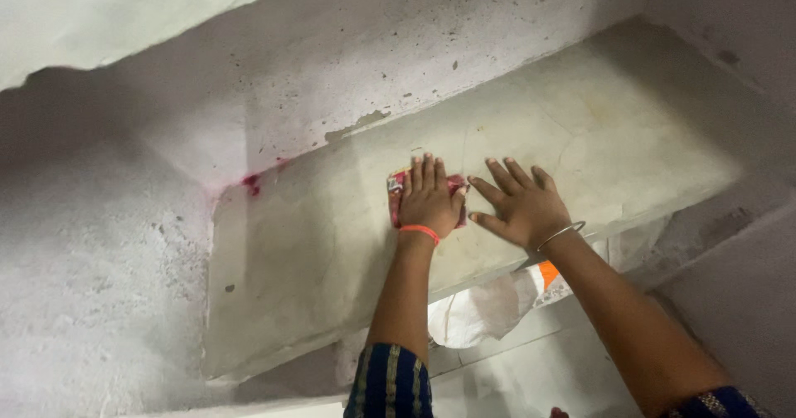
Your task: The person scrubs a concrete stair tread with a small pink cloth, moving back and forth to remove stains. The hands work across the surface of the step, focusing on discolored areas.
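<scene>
A: Red and pink, that cloth [400, 194]. It lies crumpled flat on the stone shelf [580, 128], and the left hand [429, 200] presses down on top of it, palm down, fingers straight and held close together. Only the cloth's edges show around the hand.

B: And the right hand [522, 205]?

A: It rests flat on the bare shelf just beside the left one, palm down, fingers spread wide apart. It holds nothing. Its thumb points toward the cloth and comes very near it; whether they touch cannot be told.

B: Anything on the wrists?

A: An orange band [419, 232] circles the left wrist, and a thin metal bangle [560, 235] sits on the right. Both arms reach up from the bottom of the view, and a dark blue sleeve with yellow stripes [390, 382] covers the left upper arm. A bit of similar fabric shows at the lower right corner.

B: What about the shelf itself?

A: A pale, worn slab with fine cracks, set into a recess. The cloth is roughly at the middle of its length, near the front edge. At the left back corner, where the slab meets the wall, there is a pink stain [251, 183].

B: And around it?

A: A rough grey plaster wall [91, 285] rises at the left and behind, pitted and speckled with dark spots. Below the shelf's front edge, between the two arms, lies a white sack [481, 314] with an orange patch, on a light tiled floor [531, 368].
</scene>
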